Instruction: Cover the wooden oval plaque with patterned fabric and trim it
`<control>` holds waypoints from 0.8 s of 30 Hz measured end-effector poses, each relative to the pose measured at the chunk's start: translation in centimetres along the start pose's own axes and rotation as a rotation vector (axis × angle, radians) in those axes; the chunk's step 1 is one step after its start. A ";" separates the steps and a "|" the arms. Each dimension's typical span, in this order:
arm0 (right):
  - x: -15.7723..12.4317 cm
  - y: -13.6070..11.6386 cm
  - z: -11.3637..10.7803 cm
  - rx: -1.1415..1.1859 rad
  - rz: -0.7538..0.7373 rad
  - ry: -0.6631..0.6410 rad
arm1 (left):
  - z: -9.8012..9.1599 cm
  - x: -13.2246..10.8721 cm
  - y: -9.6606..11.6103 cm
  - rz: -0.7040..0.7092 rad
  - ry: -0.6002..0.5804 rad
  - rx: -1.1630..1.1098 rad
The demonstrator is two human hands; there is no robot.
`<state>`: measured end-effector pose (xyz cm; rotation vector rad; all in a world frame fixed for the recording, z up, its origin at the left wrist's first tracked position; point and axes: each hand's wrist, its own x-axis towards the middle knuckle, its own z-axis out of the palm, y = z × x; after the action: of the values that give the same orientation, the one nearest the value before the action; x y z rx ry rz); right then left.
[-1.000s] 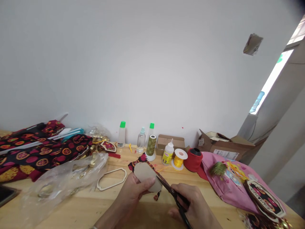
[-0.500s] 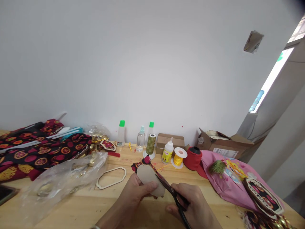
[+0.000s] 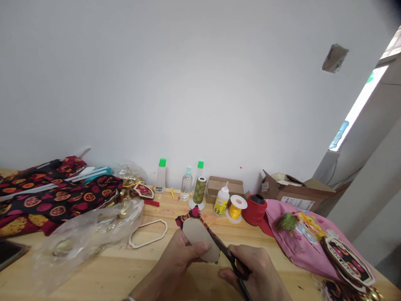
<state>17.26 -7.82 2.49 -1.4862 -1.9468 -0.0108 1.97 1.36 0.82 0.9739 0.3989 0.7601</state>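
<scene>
Lower centre: your left grip [image 3: 181, 251] pinches a grey panel [image 3: 197, 235], your right grip [image 3: 255, 261] clasps scissors [image 3: 231, 256] | bottom: wooden counter [image 3: 106, 271] | top: pale wall [image 3: 175, 83]

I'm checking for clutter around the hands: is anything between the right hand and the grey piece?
Only the black scissors in the right hand, their blades at the edge of the grey piece that the left hand holds. Nothing else visible stands between.
</scene>
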 end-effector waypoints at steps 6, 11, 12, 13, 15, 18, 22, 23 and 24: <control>0.2 0.1 0.1 0.050 0.061 -0.049 | 0.2 -0.1 0.1 -0.009 0.050 -0.014; 0.3 0.3 0.2 0.229 0.090 -0.132 | 0.3 0.0 0.5 0.024 0.111 -0.104; 0.3 0.4 0.2 0.258 0.099 -0.146 | 0.3 0.0 0.6 0.030 0.111 -0.111; 0.2 0.5 0.2 0.276 0.110 -0.159 | 0.3 0.0 0.7 0.035 0.109 -0.117; 0.1 0.7 0.0 0.283 0.125 -0.174 | 0.3 0.0 0.9 0.036 0.115 -0.135; -0.1 0.7 -0.5 0.236 0.118 -0.152 | 0.3 -0.2 1.1 0.029 0.145 -0.162; 0.1 0.6 -0.7 0.141 0.118 -0.144 | 0.3 -0.3 1.5 0.038 0.156 -0.165; 0.2 0.6 -0.8 0.117 0.125 -0.155 | 0.3 -0.3 1.5 0.045 0.154 -0.163; 0.2 0.5 -0.8 0.094 0.129 -0.172 | 0.3 -0.3 1.6 0.053 0.154 -0.161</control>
<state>18.07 -7.72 3.00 -1.5909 -1.9516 0.2702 1.31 1.46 2.34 0.7800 0.4397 0.9044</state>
